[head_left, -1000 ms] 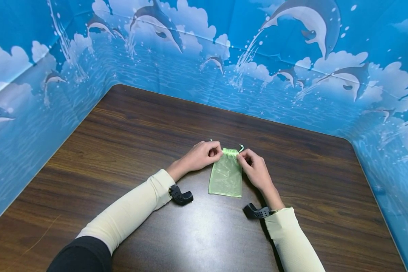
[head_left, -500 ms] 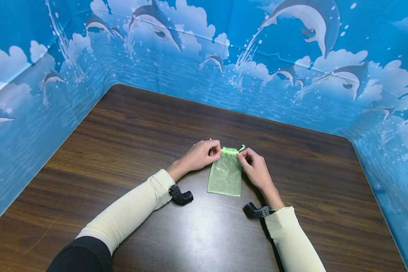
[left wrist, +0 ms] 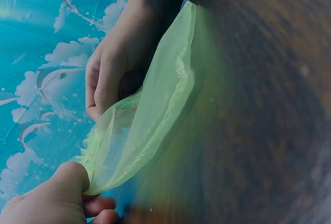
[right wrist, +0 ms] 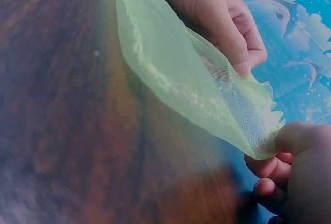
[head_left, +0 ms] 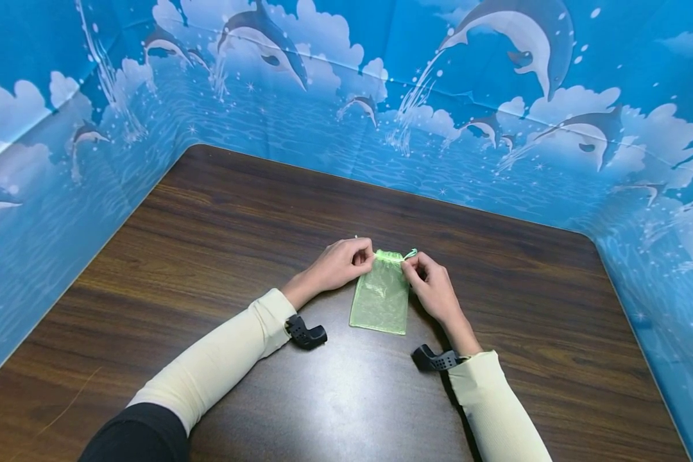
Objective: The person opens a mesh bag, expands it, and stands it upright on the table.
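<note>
A sheer light-green drawstring pouch [head_left: 380, 298] hangs flat between my two hands, its gathered neck at the top and its bottom edge toward me. My left hand [head_left: 342, 263] pinches the left side of the neck between thumb and fingers. At the opposite side, my right hand [head_left: 435, 285] pinches the neck near a loop of drawstring [head_left: 411, 253] that sticks out. In the left wrist view the pouch [left wrist: 160, 89] slants away from the thumb. The right wrist view shows the gathered rim of the pouch [right wrist: 181, 74] under the right thumb. No contents can be made out through the mesh.
A dark wood-grain table [head_left: 237, 212] spreads beneath the hands. Blue dolphin-print cloth [head_left: 323, 96] walls it in at the back and both sides. A black wrist camera [head_left: 306, 332] sits on the left cuff, another black wrist camera [head_left: 434, 358] on the right.
The pouch's lower end has swung slightly left. Both hands keep their pinch on the neck and barely move; the drawstring loop at the right has shifted a little.
</note>
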{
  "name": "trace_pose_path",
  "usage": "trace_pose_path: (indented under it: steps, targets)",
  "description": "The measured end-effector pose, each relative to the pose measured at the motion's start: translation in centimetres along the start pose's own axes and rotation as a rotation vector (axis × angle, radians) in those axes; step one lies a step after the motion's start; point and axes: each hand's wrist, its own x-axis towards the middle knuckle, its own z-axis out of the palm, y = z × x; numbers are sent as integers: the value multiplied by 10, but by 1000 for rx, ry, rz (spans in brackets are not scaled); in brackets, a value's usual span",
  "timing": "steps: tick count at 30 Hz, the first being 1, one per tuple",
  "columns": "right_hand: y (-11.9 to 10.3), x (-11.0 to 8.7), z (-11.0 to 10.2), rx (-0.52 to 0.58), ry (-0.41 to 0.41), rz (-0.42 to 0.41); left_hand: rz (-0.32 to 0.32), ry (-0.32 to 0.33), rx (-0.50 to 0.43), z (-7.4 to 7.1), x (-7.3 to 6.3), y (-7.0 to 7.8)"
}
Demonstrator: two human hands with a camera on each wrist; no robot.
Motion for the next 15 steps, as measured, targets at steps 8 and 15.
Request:
trace_pose_path:
  steps: [8, 15]
  targets:
    - [0, 1, 0, 0, 3, -14, -3, 11, 4, -1, 0, 1]
    - [1, 0, 0, 0, 4, -14, -22, 11, -16, 0, -1, 1]
